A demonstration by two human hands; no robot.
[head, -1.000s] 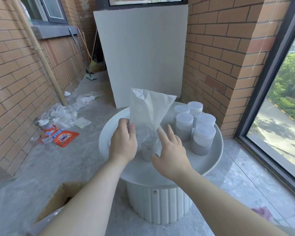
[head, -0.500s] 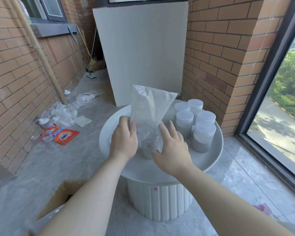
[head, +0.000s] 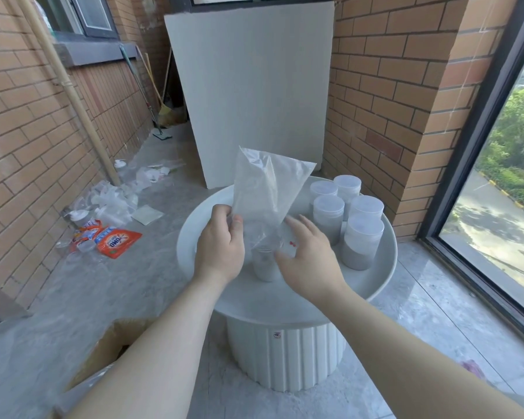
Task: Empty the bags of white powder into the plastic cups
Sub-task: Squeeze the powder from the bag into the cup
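Left hand (head: pixel 220 247) pinches the upended bag (head: pixel 266 189) above the cup (head: pixel 264 266); right hand (head: pixel 310 257) lies spread, fingers straight, just beside the cup

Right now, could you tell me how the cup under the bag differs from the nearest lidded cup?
The cup under the bag is lidless, with the bag funnelled into it; the nearest lidded cup is capped. The cup under the bag stands between the left hand and right hand; the nearest lidded cup stands apart, untouched. Both stand upright, holding pale powder.
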